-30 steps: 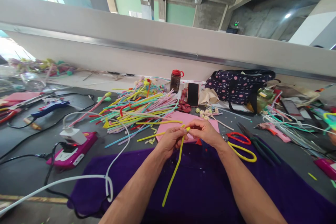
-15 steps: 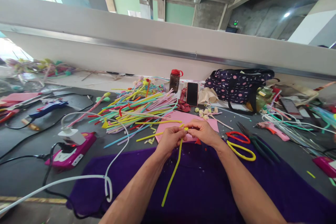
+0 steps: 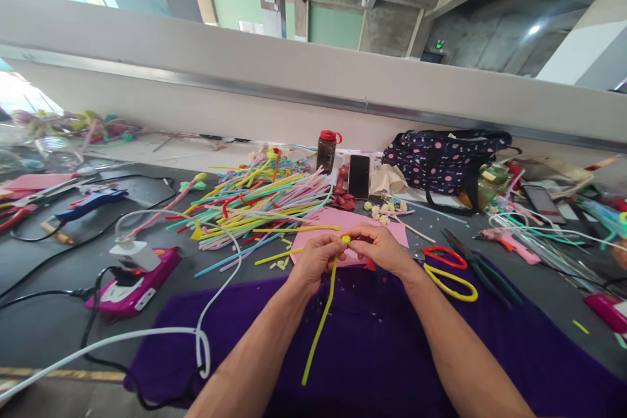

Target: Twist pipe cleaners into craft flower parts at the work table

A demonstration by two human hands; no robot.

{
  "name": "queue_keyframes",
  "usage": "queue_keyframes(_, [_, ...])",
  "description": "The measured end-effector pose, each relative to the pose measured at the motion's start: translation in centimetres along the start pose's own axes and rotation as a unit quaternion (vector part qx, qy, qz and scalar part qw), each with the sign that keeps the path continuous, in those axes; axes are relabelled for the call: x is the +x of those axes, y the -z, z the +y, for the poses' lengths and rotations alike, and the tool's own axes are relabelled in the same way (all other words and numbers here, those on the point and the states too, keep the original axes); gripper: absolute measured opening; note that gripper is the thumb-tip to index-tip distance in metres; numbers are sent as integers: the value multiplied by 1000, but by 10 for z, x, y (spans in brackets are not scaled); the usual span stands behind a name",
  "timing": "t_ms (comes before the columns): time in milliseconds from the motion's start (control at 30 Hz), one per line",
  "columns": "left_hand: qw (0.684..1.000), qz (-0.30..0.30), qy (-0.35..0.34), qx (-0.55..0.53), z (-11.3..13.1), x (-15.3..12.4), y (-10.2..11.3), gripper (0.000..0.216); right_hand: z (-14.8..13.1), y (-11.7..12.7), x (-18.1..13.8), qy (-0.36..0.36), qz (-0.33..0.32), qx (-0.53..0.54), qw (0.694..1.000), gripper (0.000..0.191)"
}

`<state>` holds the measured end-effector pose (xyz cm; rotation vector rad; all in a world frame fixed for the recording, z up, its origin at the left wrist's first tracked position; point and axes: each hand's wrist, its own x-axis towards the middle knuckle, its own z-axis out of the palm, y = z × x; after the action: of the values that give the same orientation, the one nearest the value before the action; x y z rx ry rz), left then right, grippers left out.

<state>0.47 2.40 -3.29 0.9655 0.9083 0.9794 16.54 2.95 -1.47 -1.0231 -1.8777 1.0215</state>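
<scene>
Between my two hands is a yellow pipe cleaner (image 3: 323, 326), its upper end wound into a small knob and its long tail hanging down over the purple cloth (image 3: 235, 326). My left hand (image 3: 318, 257) pinches it just below the knob, fingers closed. From the other side, my right hand (image 3: 375, 247) closes its thumb and fingertips on the knob. Behind and below the hands lies a pink sheet (image 3: 392, 235). A heap of coloured pipe cleaners (image 3: 264, 202) spreads to the left of it.
Red-and-yellow-handled scissors (image 3: 450, 281) and dark green-handled pliers (image 3: 492, 277) lie right of my hands. A magenta power strip (image 3: 159, 281) with white and black cables sits left. Behind stand a brown bottle (image 3: 326, 151), a phone (image 3: 359, 176) and a patterned bag (image 3: 441, 160).
My fingers have shifted slightly around the yellow knob, which shows a little more now. The hanging tail has moved barely to the left.
</scene>
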Motion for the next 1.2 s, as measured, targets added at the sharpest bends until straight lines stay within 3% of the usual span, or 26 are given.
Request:
queue_keyframes(233, [999, 8, -35, 35, -2, 0, -1, 20, -2, -1, 0, -3, 10, 5, 1000, 26])
queue_keyframes(533, [981, 36, -102, 160, -6, 0, -3, 19, -2, -7, 1, -42, 52, 0, 998, 13])
queue_keyframes(667, [981, 31, -98, 162, -7, 0, -3, 21, -5, -8, 1, -34, 68, -1, 997, 10])
queue_keyframes(900, [983, 23, -120, 137, -5, -1, -4, 23, -4, -6, 1, -110, 79, 113, 984, 14])
queue_keyframes(1200, [993, 10, -75, 93, -4, -2, -4, 23, -3, -6, 1, -56, 78, 48, 994, 14])
